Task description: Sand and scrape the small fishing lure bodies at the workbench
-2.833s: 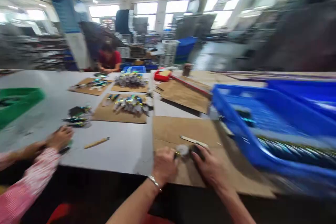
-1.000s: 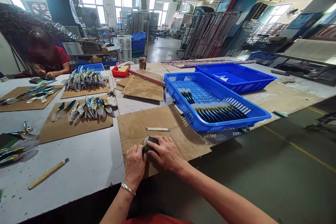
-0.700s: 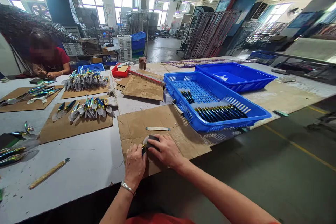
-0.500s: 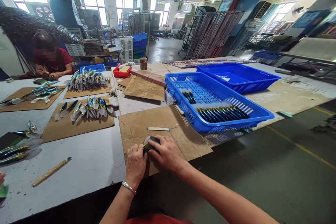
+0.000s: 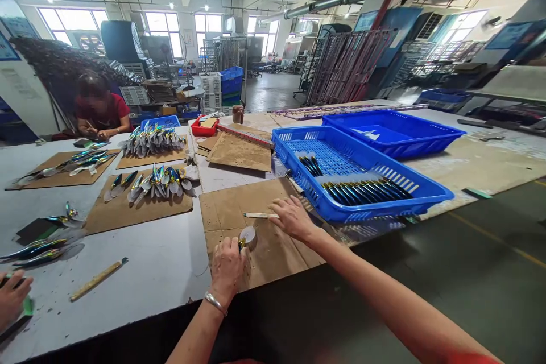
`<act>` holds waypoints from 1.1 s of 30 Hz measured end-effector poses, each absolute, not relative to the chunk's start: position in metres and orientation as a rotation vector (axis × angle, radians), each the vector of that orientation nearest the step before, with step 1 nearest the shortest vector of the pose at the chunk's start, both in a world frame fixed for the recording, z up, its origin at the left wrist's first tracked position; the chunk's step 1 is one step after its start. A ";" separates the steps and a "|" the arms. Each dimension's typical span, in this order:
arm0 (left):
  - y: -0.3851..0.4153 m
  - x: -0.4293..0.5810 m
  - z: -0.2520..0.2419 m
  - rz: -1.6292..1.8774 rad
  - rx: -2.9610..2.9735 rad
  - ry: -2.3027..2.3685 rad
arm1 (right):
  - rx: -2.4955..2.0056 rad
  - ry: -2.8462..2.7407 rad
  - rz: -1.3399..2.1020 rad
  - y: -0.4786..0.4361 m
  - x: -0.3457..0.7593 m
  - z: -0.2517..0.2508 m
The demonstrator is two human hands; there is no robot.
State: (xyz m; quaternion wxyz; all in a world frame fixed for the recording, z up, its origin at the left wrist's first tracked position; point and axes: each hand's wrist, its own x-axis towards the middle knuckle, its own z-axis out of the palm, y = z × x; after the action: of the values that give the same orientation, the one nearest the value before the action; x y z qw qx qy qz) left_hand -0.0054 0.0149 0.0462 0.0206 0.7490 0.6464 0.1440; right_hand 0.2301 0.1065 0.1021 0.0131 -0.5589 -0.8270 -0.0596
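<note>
The left hand (image 5: 228, 264) grips a glossy piece (image 5: 243, 243) near the front-left corner of the cardboard sheet (image 5: 273, 253), its round pale disc (image 5: 247, 234) exposed. It looks light, stiff and slippery, the disc perhaps brittle, so the body suits the hold. Whether the right hand (image 5: 292, 218) grips the thin strip (image 5: 256, 215) is unclear

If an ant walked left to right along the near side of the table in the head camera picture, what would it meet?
A co-worker's hand, a yellowish stick, the left hand, the pale round-ended piece it holds, the right hand, a row of dark shiny pieces in the blue basket, a dark green-edged block.
</note>
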 end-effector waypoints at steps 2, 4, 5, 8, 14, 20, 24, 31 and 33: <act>0.017 -0.002 0.051 0.388 2.287 1.996 | -1.716 -2.674 -0.064 0.112 0.208 0.105; 0.019 0.001 0.055 0.352 2.276 1.980 | -1.727 -2.708 -0.006 0.119 0.191 0.105; 0.020 0.002 0.057 0.341 2.279 1.978 | -1.731 -2.709 0.008 0.123 0.186 0.104; 0.021 0.006 0.057 0.304 2.268 2.018 | -1.750 -2.705 0.080 0.132 0.182 0.100; 0.017 0.009 0.049 0.338 2.309 2.100 | -1.750 -2.625 0.272 0.133 0.191 0.091; 0.015 0.009 0.052 0.369 2.312 2.098 | -1.677 -2.371 0.404 0.120 0.196 0.090; 0.013 0.009 0.057 0.358 2.332 2.088 | -1.464 -1.855 0.834 0.093 0.206 0.089; 0.013 0.010 0.056 0.327 2.375 2.084 | -0.888 -0.903 1.715 0.030 0.209 0.076; 0.014 0.010 0.055 0.331 2.394 2.088 | -0.921 -0.932 1.658 0.021 0.203 0.066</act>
State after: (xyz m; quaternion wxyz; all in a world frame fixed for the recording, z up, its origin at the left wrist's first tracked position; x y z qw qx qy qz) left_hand 0.0104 0.0136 0.0552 -0.0261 0.7492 0.6536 0.1035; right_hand 0.2026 0.0215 0.0657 0.4919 -0.3794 -0.3842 0.6830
